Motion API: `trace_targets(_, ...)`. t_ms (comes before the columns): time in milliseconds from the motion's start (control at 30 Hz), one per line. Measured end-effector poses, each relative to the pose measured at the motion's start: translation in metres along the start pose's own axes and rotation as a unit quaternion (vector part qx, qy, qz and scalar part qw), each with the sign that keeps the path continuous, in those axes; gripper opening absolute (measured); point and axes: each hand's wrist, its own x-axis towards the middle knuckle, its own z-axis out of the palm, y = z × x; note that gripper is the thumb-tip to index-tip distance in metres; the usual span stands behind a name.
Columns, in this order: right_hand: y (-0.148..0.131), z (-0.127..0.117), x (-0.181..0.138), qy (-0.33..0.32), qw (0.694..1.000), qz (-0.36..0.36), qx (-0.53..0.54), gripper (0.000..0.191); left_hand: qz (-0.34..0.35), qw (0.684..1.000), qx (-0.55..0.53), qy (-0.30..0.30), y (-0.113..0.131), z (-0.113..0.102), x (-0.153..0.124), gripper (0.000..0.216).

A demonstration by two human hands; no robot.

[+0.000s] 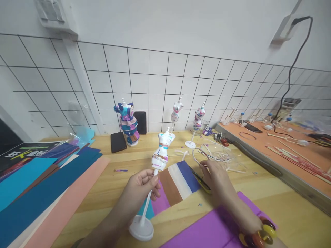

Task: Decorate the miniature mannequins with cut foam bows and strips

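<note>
My left hand (pixel 146 184) is closed round the thin pole of a small white dress-form mannequin (pixel 161 151), just below its torso. This mannequin has blue, brown and purple strips stuck on it, and its round base (pixel 141 228) tilts toward me. My right hand (pixel 213 174) reaches down to the tabletop, its fingertips pinched at the edge of a pale loop (pixel 197 154). Close beside those fingers lies a black and yellow cutting tool (pixel 200 181), partly covered by the hand. Colored strips (pixel 178 181) in blue, cream, brown, pink and teal lie under both hands.
Dressed mannequins stand at the back: a blue-purple one (pixel 128 122) beside phones (pixel 118 142), and two pale ones (pixel 198 119). Long colored sheets (pixel 59 186) cover the left; a purple sheet (pixel 199 230) lies in front. An orange board (pixel 279 148) with sticks fills the right.
</note>
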Motion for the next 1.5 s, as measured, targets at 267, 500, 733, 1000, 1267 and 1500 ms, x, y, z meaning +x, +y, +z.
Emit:
trace_targets(267, -0.045, -0.034, -0.015, 0.099, 0.968, -0.202, 0.113, 0.014, 0.015, 0.997, -0.054, 0.044, 0.001, 0.006, -0.001, 0.020)
trace_targets(500, -0.047, -0.035, -0.021, 0.105, 0.956, -0.249, 0.115, 0.019, 0.001, 0.996, -0.084, 0.041, 0.009, 0.008, -0.007, 0.024)
trace_targets(733, -0.055, -0.031, -0.022, 0.098, 0.951, -0.262, 0.132, 0.019, -0.035, 0.996, -0.083, -0.003, 0.009, 0.021, -0.014, 0.031)
trace_targets(1000, -0.060, -0.035, -0.022, 0.078, 0.956, -0.246, 0.137, 0.018, -0.049, 0.995, -0.075, -0.034, 0.011, 0.022, -0.017, 0.027)
trace_targets(1267, -0.062, -0.039, -0.025, 0.026, 0.948, -0.274, 0.162, 0.027, -0.082, 0.994, -0.076, -0.010, 0.012, 0.024, -0.016, 0.030)
trace_targets(1500, -0.058, -0.031, -0.027, 0.031, 0.948, -0.268, 0.171, 0.023, -0.079, 0.994, -0.068, -0.012, 0.007, 0.023, -0.013, 0.033)
